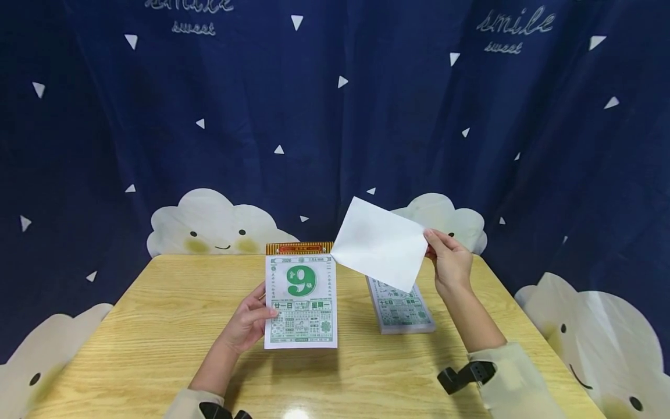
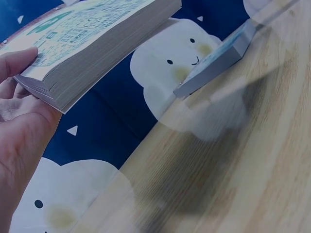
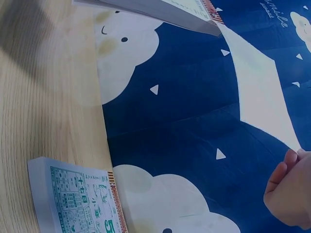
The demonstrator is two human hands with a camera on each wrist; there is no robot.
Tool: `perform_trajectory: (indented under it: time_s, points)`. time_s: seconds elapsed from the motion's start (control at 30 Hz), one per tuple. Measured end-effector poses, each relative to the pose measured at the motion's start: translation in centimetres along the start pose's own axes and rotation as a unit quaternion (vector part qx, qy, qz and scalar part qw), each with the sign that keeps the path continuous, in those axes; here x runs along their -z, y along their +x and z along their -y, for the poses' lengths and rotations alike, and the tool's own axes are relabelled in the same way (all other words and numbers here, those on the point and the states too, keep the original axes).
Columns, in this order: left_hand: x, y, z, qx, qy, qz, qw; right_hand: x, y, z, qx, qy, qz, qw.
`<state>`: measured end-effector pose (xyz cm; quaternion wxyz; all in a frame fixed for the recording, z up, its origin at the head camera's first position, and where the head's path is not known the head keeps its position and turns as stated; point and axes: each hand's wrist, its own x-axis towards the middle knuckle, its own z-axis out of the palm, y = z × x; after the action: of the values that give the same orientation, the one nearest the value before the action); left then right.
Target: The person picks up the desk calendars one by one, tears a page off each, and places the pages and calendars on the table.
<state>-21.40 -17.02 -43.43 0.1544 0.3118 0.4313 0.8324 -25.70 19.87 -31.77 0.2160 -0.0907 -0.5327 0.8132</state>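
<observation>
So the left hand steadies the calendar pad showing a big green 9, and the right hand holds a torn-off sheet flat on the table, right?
Not quite. The left hand does steady the calendar pad showing the green 9, but the right hand holds the torn-off sheet up in the air, above the second stack, not flat on the table. The head view shows it.

The calendar pad [image 1: 300, 302] is white printed in green, with a large green 9, small green characters in boxes, and a strip of red and gold stripes along its top edge; the second stack of pages [image 1: 400, 308] shows the same green print on white with grey page edges. The loose sheet [image 1: 379, 244] is plain white on the side that shows. The table [image 1: 157, 337] is pale yellow wood grain, and the curtain [image 1: 335, 116] is dark navy with small white triangles, white script lettering and cream clouds with smiling faces and yellow cheeks.
</observation>
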Motion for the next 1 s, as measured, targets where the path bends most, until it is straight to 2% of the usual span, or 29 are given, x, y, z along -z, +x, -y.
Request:
perform_trajectory:
  time_s: [0.57,0.83,1.0]
  points:
    - [0.39,-0.24,0.17,0.007,0.001,0.003,1.0,-0.12,-0.11,0.0,0.026,0.012,0.007,1.0]
    - [0.45,-0.45,0.14,0.02,0.012,-0.023,0.9995,0.14,-0.03,0.12,0.029,0.01,-0.001,1.0]
    - [0.5,-0.41,0.12,0.016,0.013,-0.017,0.9996,0.13,-0.1,0.39,0.033,0.01,0.001,0.999]
